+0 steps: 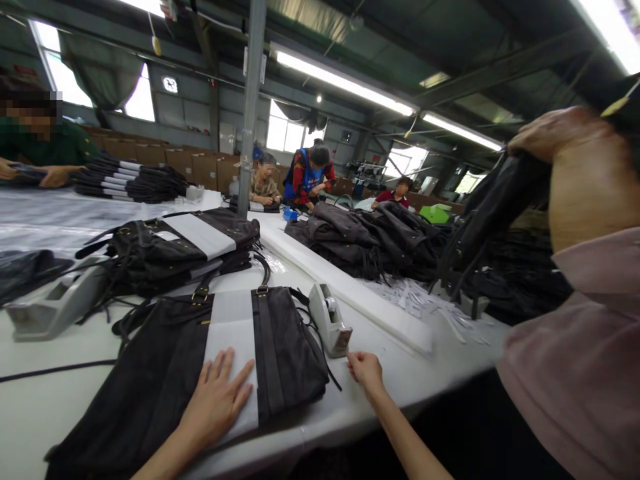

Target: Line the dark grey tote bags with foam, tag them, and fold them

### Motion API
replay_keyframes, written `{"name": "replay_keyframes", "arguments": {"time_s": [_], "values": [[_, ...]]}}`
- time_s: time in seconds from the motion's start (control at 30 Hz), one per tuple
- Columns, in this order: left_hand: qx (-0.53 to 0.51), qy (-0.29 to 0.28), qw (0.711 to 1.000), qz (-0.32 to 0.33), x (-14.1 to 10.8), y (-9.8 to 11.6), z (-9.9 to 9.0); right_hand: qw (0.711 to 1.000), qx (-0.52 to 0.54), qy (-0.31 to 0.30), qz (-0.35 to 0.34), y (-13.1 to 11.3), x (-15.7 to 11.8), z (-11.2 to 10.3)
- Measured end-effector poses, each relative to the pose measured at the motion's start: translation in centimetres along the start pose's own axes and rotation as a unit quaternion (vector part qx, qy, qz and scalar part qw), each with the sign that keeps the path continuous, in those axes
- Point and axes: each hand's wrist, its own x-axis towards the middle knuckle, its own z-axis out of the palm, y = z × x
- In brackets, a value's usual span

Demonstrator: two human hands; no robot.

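A black bag (165, 353) with handles and brass-coloured buckles lies flat on the white table in front of me. A white paper band (233, 333) wraps round its middle. My left hand (217, 397) rests on that band, fingers spread. At the right of the bag stands a grey tape dispenser (327, 323). My right hand (365, 370) is pinched at the dispenser's near cutting end, on the end of the tape, which is thin and hardly shows. Behind the bag sits a stack of similar banded bags (185, 243).
A second tape dispenser (55, 303) stands at the left. Loose dark bags (370, 233) are heaped beyond a long white strip (345, 287). White tags (425, 307) lie scattered. At the right, a co-worker's arm (583, 180) lifts a dark bag (493, 207). Other people work farther back.
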Motion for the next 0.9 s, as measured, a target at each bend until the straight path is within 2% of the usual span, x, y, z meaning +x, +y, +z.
{"name": "replay_keyframes", "arguments": {"time_s": [0.1,0.17,0.23,0.3,0.43,0.53,0.63,0.73,0.8,0.83,0.9], "values": [[-0.007,-0.003,1.000,-0.003,0.0,0.0,0.0,0.999,-0.035,0.000,-0.019,0.1,-0.8,-1.6],[-0.012,-0.002,1.000,-0.002,0.1,0.0,0.0,0.995,-0.058,-0.031,-0.072,-1.2,-1.8,-2.7],[-0.018,0.001,1.000,-0.004,0.1,-0.1,0.0,0.979,-0.094,-0.088,-0.158,-3.9,-2.9,-3.4],[-0.028,0.003,1.000,-0.006,0.1,-0.2,0.0,0.951,-0.132,-0.152,-0.236,-7.6,-4.0,-3.6],[-0.055,0.005,0.998,-0.009,0.0,-0.1,-0.6,0.881,-0.154,-0.300,-0.333,-15.1,-5.0,-1.8],[-0.079,0.005,0.997,-0.013,0.1,-0.2,-1.2,0.804,-0.166,-0.414,-0.394,-19.6,-4.3,1.7],[-0.111,0.004,0.994,-0.013,0.2,-0.4,-1.5,0.711,-0.217,-0.474,-0.473,-23.2,-2.7,7.0],[-0.142,0.003,0.990,-0.011,0.4,-0.7,-1.6,0.617,-0.328,-0.470,-0.539,-26.1,-1.0,13.3],[-0.157,0.004,0.988,-0.011,0.4,-0.8,-1.7,0.563,-0.413,-0.451,-0.556,-27.3,-0.1,17.5],[-0.163,0.005,0.987,-0.011,0.5,-0.9,-1.7,0.544,-0.443,-0.443,-0.558,-27.6,0.2,19.4],[-0.175,0.005,0.985,-0.009,0.5,-1.0,-1.7,0.527,-0.475,-0.433,-0.556,-27.7,0.6,22.9]]}}
